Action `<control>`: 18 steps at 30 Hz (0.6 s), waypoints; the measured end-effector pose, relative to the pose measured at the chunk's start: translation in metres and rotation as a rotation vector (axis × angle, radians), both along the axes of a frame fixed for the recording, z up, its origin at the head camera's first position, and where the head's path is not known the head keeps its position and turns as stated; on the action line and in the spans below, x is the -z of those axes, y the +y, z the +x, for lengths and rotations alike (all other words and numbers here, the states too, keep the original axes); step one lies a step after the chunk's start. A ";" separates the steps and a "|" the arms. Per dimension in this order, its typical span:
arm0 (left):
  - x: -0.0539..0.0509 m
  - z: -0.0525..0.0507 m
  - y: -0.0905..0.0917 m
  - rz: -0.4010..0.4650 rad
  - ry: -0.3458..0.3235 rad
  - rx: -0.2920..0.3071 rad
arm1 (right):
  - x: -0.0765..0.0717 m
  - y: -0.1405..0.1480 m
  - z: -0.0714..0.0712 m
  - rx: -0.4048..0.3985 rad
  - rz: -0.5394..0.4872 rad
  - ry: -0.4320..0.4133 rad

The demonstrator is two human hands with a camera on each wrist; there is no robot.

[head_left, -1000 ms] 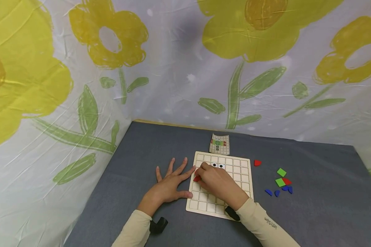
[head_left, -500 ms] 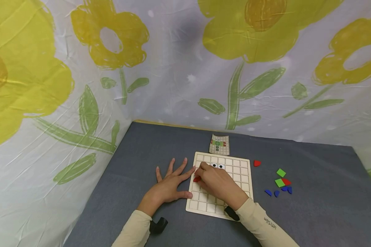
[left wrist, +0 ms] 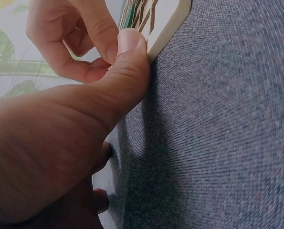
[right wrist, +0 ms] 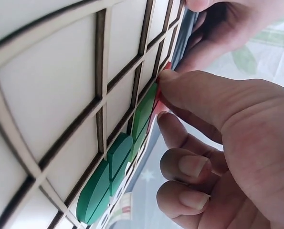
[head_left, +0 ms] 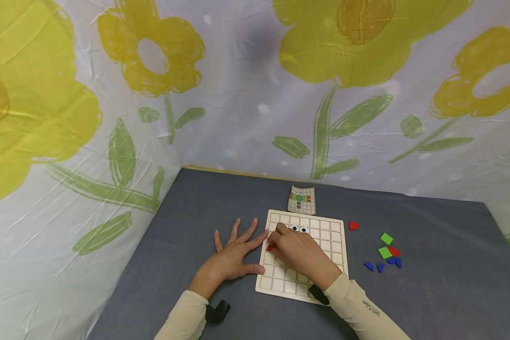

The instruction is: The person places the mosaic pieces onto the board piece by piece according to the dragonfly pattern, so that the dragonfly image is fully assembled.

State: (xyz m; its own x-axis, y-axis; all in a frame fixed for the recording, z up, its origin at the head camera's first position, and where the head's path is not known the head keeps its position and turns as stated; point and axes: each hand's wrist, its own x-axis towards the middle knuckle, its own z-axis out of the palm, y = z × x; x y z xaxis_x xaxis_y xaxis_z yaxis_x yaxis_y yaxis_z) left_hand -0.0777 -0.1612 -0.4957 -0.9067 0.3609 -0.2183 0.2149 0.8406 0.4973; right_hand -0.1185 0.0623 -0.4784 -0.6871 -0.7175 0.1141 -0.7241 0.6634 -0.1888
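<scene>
Right hand pinches a red piece at the gridded board's left side

The right hand (head_left: 301, 250) reaches across the gridded board (head_left: 276, 284), its thumb and curled forefinger holding a red piece (head_left: 270, 248) near the board's left edge. The fingers cover much of that spot, so whether one red piece or two lies there cannot be told. The left hand (head_left: 233, 257) lies with its fingers spread wide, thumb and forefinger tips at the board's left edge.

From the right wrist, light green pieces (right wrist: 142, 112) sit in the grid right beside the red, with dark green pieces (right wrist: 94, 193) in cells next to them. Two eye tiles (head_left: 299, 229) stand side by side near the top of the board. Just beyond its far edge is a small printed card (head_left: 301, 200).

Right of the board, on the dark grey table (head_left: 442, 283), lie two loose red shapes (head_left: 353, 225), two light green squares (head_left: 386, 238) and four blue pieces (head_left: 369, 266). A cloth backdrop (head_left: 238, 132) with yellow flowers stands behind.
</scene>
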 end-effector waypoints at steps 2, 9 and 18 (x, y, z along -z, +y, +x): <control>0.000 0.000 0.000 -0.002 0.002 0.001 | -0.001 0.001 0.000 0.001 -0.002 0.003; -0.001 0.001 0.001 0.006 0.012 0.001 | -0.007 0.011 -0.002 0.021 -0.016 -0.015; 0.000 0.000 0.001 0.004 0.014 -0.007 | -0.014 0.035 -0.005 0.067 -0.049 -0.027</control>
State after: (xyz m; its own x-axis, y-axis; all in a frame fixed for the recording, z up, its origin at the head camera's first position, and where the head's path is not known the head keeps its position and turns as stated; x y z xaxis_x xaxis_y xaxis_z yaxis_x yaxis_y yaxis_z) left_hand -0.0773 -0.1603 -0.4956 -0.9120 0.3557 -0.2041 0.2161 0.8399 0.4978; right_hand -0.1236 0.0975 -0.4645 -0.7367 -0.6639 0.1289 -0.6726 0.6997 -0.2408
